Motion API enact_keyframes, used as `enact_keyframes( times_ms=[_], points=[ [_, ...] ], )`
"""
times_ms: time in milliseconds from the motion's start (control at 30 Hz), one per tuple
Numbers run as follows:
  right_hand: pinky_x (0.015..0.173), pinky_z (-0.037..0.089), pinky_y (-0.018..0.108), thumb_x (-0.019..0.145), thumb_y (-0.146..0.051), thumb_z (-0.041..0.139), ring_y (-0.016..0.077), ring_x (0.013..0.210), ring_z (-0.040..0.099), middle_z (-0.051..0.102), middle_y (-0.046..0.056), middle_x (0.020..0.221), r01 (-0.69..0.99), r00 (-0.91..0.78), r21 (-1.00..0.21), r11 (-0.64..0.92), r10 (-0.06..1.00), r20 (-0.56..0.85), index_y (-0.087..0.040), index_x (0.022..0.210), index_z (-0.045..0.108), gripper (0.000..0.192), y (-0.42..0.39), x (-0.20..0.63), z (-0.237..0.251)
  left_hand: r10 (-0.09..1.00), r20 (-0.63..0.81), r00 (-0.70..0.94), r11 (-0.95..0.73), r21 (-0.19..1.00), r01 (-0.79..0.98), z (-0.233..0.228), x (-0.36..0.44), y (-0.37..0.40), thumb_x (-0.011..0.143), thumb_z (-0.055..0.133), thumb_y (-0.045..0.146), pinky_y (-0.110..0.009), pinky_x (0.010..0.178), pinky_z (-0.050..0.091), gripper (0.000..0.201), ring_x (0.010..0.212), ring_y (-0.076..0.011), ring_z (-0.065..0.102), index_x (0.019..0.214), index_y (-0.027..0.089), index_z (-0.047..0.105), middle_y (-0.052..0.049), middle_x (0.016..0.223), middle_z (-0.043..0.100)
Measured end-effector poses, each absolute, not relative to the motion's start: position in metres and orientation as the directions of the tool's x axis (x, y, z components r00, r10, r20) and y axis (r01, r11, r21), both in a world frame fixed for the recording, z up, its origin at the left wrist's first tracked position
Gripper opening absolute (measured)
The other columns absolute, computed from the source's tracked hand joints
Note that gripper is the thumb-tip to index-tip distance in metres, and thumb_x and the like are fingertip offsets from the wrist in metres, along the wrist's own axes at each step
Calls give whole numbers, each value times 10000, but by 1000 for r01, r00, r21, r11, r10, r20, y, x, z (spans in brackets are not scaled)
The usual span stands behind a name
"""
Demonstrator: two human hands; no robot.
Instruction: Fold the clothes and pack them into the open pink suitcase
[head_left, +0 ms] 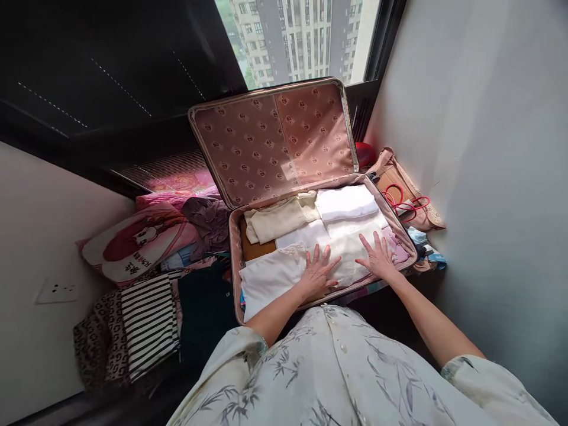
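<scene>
An open suitcase (235,260) with pink patterned lining lies in front of me, packed with folded clothes. My left hand (318,273) rests with spread fingers on white garments near the front edge. To its right, my right hand (376,257) lies flat, fingers apart, on a folded white garment (348,260). Beside the left wrist is a white folded cloth (270,281). Farther back are a cream folded garment (284,219) and a bright white folded garment (346,202). A brown piece (256,249) shows at the left, and pink cloth (399,245) at the right edge.
The raised lid (275,139) leans back near the window. Left of the case lie a printed pillow (142,239), a purple crumpled cloth (206,222), a striped garment (148,322) and dark clothing (204,307). At right, a bag with red handles (406,198) sits by the wall (497,148).
</scene>
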State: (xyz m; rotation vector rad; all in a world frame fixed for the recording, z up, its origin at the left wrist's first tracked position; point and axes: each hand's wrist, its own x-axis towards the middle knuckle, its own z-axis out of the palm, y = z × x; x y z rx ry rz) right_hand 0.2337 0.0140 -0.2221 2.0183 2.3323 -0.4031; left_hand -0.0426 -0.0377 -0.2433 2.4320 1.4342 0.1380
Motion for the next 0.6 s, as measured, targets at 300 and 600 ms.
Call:
enact_keyframes(
  times_ms=[300, 600],
  points=[
    [1002, 344, 786, 843, -761, 513, 615, 1472, 186, 36, 192, 1716, 989, -143, -77, 123, 925, -351, -356, 1647, 254, 937, 23, 221, -276, 843, -191, 503, -379, 452, 807, -269, -38, -32, 912, 667, 598, -853, 1110, 46, 772, 1560, -530, -13, 1599, 388, 383, -130, 1739, 119],
    [956, 306, 890, 739, -910, 403, 630, 1406, 337, 344, 257, 1595, 959, -123, -269, 87, 985, -118, -302, 1564, 441, 1025, 31, 234, -268, 849, 242, -470, 22, 872, 488, -205, -193, -133, 1042, 483, 407, -425, 1004, 556, 344, 1213, -256, 635, 1188, 195, 712, -156, 1264, 672]
  ],
)
